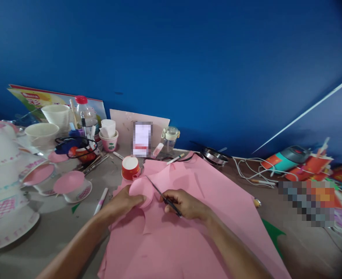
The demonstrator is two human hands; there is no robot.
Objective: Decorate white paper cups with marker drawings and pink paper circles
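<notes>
My left hand [127, 202] pinches a round pink paper disc [141, 189], its thumb lying on top. In my right hand [185, 203] is a pair of dark scissors [171, 202], the fingers wrapped round the handles. The slim blades point up and left, and their tip lies by the disc's upper right edge. Whether the blades touch the paper I cannot tell. Large pink paper sheets [231, 217] lie in a stack beneath both hands. A red paper cup [130, 168] with a white inside stands just beyond the disc.
Paper cups topped with pink discs [69, 183] and a tall stack of white cups and plates [2, 182] fill the left. A phone [142, 138] leans at the back beside a clear bottle [169, 142]. White cables [246, 170] and a teal container [281, 161] lie right.
</notes>
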